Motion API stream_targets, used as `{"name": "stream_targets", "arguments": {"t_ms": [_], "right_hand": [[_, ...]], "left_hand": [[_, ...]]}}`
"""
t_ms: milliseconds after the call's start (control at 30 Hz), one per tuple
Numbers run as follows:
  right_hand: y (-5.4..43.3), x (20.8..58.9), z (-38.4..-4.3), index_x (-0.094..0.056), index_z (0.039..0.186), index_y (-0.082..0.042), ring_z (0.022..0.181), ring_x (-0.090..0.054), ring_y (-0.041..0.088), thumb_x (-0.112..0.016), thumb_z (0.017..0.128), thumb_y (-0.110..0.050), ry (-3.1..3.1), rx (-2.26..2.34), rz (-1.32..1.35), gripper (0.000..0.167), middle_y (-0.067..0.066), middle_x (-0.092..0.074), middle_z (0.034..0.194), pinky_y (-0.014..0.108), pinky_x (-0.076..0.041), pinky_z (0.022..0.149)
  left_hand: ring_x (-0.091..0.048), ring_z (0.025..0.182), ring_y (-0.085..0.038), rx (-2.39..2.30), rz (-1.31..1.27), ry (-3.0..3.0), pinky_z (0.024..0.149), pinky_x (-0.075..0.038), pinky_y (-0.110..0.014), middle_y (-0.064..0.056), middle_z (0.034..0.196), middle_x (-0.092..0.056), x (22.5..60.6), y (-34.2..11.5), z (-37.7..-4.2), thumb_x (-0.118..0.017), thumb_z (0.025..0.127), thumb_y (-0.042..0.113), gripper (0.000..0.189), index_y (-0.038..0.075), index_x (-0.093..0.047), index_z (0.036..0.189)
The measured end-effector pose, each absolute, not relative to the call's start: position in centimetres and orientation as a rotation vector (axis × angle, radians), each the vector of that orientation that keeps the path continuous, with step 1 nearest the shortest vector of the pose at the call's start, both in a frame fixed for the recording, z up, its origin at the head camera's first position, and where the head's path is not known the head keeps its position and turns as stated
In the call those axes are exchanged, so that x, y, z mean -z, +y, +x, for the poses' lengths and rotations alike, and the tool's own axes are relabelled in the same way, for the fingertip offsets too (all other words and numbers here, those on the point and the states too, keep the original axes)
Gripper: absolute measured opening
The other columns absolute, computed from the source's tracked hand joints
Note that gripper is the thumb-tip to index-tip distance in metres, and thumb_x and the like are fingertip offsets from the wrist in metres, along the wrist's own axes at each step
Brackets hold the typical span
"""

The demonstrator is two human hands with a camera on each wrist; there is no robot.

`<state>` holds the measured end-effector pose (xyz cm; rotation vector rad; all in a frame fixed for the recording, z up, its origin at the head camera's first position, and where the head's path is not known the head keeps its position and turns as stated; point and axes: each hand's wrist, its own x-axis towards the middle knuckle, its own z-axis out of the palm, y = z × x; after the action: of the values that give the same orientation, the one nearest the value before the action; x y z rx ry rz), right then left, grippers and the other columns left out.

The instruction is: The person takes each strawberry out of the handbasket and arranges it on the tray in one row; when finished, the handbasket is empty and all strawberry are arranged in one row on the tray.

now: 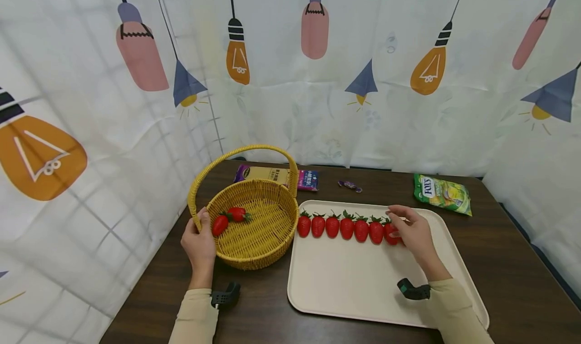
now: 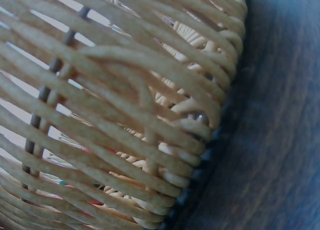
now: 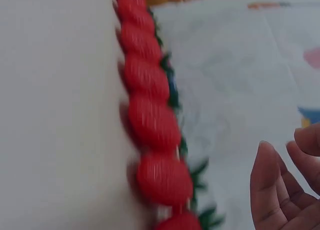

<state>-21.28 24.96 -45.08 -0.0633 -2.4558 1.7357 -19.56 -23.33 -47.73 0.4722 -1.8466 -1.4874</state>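
My left hand grips the yellow woven basket at its left rim, by the foot of the tall handle, thumb on top. Inside the basket lie two red strawberries. The basket's weave fills most of the left wrist view; that hand is hidden there. A row of several strawberries with green leaves runs along the far part of a cream tray. Over the right end of this row hovers my right hand, overlapping the last ones. In the right wrist view its fingers are parted and hold nothing.
Behind the basket lie a purple and yellow snack packet and a blue-pink one. A small purple wrapped candy is beyond the tray. At the back right rests a green candy bag. A patterned curtain borders the dark table.
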Motion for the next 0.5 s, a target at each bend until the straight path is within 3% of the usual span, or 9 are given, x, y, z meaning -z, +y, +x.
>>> {"name": "stream_targets", "arguments": {"t_ms": [100,333,500], "right_hand": [[21.9,44.4,-21.8,-0.057,0.128,0.0,0.09,-0.063,0.032,-0.058,0.1,-0.023,-2.463,-1.786,0.073,0.036,0.02,-0.06,0.123,0.027,-0.056,0.068],[13.8,43.4,-22.2,-0.063,0.12,-0.002,0.081,-0.065,0.029,-0.059,0.098,-0.009,-2.472,-1.869,0.361,0.024,0.019,-0.063,0.117,0.037,-0.057,0.066],[9.2,43.8,-21.8,-0.065,0.119,-0.005,0.082,-0.065,0.038,-0.063,0.096,-0.013,-2.498,-1.865,0.544,0.024,0.013,-0.065,0.114,0.034,-0.057,0.066]], "left_hand": [[-0.058,0.111,-0.01,1.5,0.466,-1.845,0.087,-0.041,-0.017,-0.005,0.125,-0.067,47.7,-23.3,-19.5,-0.057,0.098,0.04,0.041,0.01,-0.067,0.125],[-0.058,0.103,0.0,1.55,0.451,-1.823,0.086,-0.042,-0.013,-0.009,0.125,-0.066,47.7,-23.4,-19.2,-0.06,0.097,0.037,0.04,0.009,-0.067,0.125],[-0.057,0.1,0.002,1.597,0.381,-1.775,0.085,-0.042,-0.013,-0.014,0.126,-0.063,46.6,-22.9,-18.8,-0.064,0.095,0.036,0.043,-0.002,-0.066,0.115]]}}
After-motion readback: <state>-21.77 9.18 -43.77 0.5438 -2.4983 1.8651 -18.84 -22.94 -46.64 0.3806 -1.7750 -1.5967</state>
